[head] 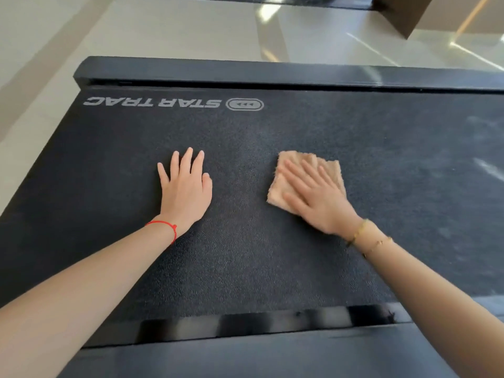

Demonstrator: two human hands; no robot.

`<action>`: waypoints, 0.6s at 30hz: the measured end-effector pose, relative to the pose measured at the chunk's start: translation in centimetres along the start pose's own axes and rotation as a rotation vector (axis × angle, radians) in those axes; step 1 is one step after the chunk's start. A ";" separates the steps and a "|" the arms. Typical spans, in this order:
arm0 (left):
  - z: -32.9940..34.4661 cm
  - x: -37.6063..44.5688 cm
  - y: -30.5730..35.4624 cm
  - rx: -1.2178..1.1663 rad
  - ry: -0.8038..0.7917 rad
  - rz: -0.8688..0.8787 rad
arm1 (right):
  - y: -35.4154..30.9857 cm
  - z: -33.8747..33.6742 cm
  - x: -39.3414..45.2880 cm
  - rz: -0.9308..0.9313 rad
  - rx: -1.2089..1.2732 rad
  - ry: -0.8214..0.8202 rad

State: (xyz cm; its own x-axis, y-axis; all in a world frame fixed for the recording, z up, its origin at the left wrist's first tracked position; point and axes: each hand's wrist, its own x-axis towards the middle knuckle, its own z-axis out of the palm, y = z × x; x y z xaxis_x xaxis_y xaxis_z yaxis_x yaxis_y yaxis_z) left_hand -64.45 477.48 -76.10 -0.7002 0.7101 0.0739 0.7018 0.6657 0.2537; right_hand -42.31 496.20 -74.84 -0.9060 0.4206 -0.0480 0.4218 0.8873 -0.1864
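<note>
A: Where is the cloth right now?

B: It lies flat on the treadmill belt, right of the middle. It is a small beige square with fuzzy edges, and the right hand covers most of it

A: Is it being gripped or just pressed?

B: Pressed. The fingers are straight and slightly spread, with the palm down on the cloth and the fingertips towards its far left corner. Nothing is curled round it. The hand and the cloth are somewhat blurred

A: And the other one?

B: The left hand rests on the bare belt, well apart from the cloth, to its left. It is spread too, palm down, with the fingers pointing away from the person and the thumb out towards the cloth

A: Anything on the wrists?

B: A red string on the left one and thin gold bracelets on the right

A: What else is around?

B: A STAR TRAC logo is printed on the belt's far left part and reads upside down from here. Beyond it runs the black end cap, then a shiny pale floor. Pale streaks show on the belt at the far right, and a black side rail runs along the near edge
</note>
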 end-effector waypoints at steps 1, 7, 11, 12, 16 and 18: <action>0.1 0.0 0.3 -0.009 -0.005 0.006 | 0.9 -0.3 0.8 0.087 -0.006 0.007; 1.0 -0.1 3.4 -0.033 -0.036 0.114 | -2.0 0.6 -1.3 0.114 0.020 0.018; 1.4 0.0 5.7 -0.022 -0.071 0.252 | -5.7 1.1 -6.3 0.014 0.013 -0.013; 1.5 0.0 6.3 -0.027 -0.080 0.269 | -6.4 1.2 -7.4 0.001 0.016 -0.015; 1.7 0.3 8.1 -0.045 -0.105 0.273 | -7.0 1.1 -10.6 -0.012 0.027 -0.014; 1.8 0.4 8.7 -0.038 -0.101 0.296 | -5.9 0.9 -11.4 -0.004 0.031 -0.010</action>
State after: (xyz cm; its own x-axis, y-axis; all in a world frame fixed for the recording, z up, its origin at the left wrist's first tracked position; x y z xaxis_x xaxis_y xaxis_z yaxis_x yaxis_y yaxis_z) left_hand -58.34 483.97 -75.61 -0.4480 0.8924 0.0546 0.8666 0.4184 0.2718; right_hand -34.57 485.97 -74.09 -0.9080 0.4152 -0.0569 0.4171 0.8825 -0.2173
